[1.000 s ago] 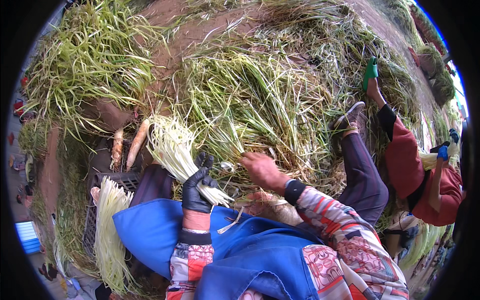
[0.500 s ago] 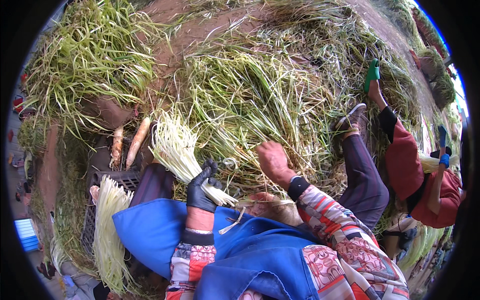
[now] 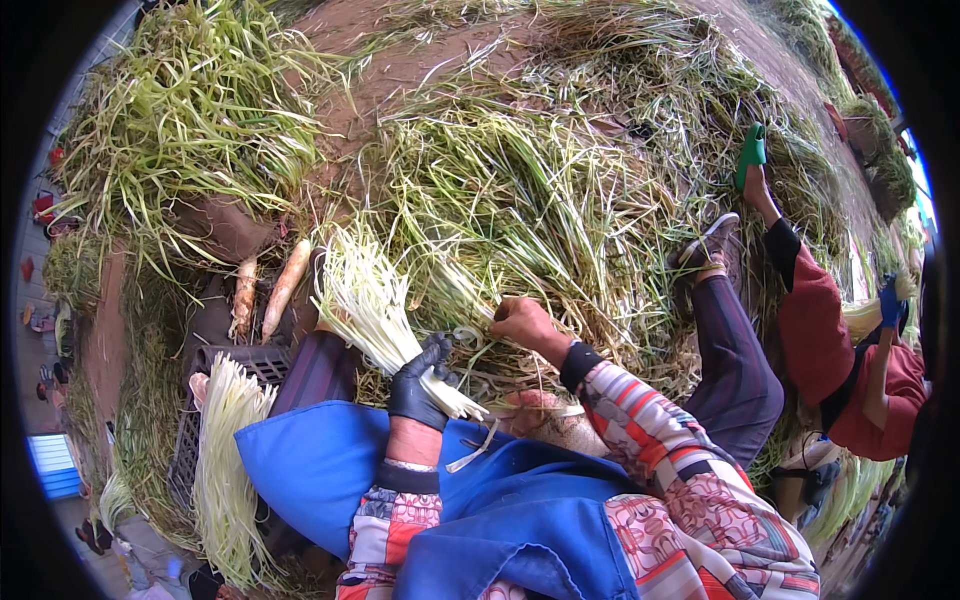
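My left hand, in a black glove, is wrapped round a bunch of long, thin, pale yellow-white stalks that look like blanched chives. Their cut ends stick out below my fist, and the loose tops fan away to the upper left. Bare and closed, my right hand is low over the heap of green stalks. Its fingertips are pinched together by some pale stalks, and what they hold is too small to make out. A small whitish ring-shaped thing lies between my two hands.
At my left, another pale bundle lies over a dark plastic crate. Two pale, root-like pieces lie beyond it. A leafy green heap rises at the far left. A person in red sits close on my right.
My right hand has moved left and down, from above the heap to beside the pale stalks, with its fingers pinched. My left hand with the bunch has shifted slightly right.
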`<state>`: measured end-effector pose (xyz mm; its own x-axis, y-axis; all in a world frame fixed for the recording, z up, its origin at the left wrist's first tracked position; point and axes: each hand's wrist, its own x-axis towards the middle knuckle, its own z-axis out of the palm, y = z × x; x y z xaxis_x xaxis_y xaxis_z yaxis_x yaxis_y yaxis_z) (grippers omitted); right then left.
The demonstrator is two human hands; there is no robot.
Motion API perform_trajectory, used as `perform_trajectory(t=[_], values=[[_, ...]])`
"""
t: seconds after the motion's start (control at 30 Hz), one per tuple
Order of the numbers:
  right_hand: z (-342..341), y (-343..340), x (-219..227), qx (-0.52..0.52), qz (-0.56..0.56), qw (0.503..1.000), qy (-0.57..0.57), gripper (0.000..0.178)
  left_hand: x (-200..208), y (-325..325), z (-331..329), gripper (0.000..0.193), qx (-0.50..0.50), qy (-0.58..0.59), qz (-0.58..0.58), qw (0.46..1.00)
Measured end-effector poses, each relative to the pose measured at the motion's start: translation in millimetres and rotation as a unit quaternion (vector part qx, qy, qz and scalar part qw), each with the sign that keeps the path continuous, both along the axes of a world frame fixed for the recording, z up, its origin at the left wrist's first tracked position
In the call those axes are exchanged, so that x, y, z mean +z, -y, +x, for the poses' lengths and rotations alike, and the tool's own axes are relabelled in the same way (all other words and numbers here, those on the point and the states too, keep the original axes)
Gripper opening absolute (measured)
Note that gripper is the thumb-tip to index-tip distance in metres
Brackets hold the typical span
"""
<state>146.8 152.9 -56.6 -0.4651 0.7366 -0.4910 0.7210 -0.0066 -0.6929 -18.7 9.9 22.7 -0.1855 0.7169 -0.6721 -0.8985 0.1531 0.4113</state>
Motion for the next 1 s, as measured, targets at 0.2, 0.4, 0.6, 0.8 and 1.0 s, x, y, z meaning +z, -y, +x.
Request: perform_trajectory(t=[0.2, 0.4, 0.6, 0.8, 1.0], values=[[41, -18, 63, -0.134, -0.326, 0.839, -0.415, 0.016, 2, -3, 1, 0.031, 0.013, 0.015, 0.022, 1.000], [52, 19, 74, -0.031, 0.027, 0.983, -0.179, 0.026, 0, -2, 7, 0.028, -0.016, -0.016, 0.003, 1.000], [38, 69, 88, 0.087, 0.069, 0.991, -0.080, 0.021, -15, -1, 11, 0.026, -0.045, -0.072, -0.047, 0.995], [39, 107, 85, 0.132, 0.234, 0.952, -0.147, 0.014, -34, 8, 22, 0.026, 0.002, -0.149, -0.050, 0.988], [41, 116, 87, 0.201, 0.258, 0.938, -0.114, 0.016, -37, 9, 21, 0.027, -0.050, -0.193, -0.090, 0.976]])
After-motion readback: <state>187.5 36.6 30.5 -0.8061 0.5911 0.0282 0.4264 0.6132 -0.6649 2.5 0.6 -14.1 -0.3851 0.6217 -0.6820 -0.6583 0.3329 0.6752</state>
